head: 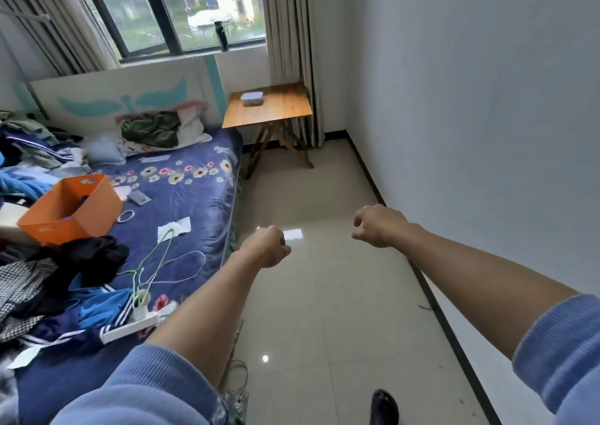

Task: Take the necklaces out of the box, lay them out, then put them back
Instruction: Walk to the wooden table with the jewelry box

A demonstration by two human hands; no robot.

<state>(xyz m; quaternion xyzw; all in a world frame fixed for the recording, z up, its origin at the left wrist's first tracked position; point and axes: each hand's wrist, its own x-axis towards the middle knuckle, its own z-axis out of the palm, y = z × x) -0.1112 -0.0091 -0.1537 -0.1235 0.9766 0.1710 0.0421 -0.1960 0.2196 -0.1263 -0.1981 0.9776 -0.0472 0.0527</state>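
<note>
A small box with a pale lid (252,98) sits on a wooden folding table (285,109) at the far end of the room, under the window. No necklaces show. Both my arms reach forward over the tiled floor, well short of the table. My left hand (268,246) is curled into a loose fist and holds nothing that I can see. My right hand (378,224) is also curled, fingers bent downward, nothing visible in it.
A bed (194,203) with a blue flowered cover fills the left side, strewn with clothes, an orange bin (69,208), cables and a power strip (130,327). Tiled floor (324,294) runs between bed and white wall (487,132). A dark shoe (384,406) shows at the bottom.
</note>
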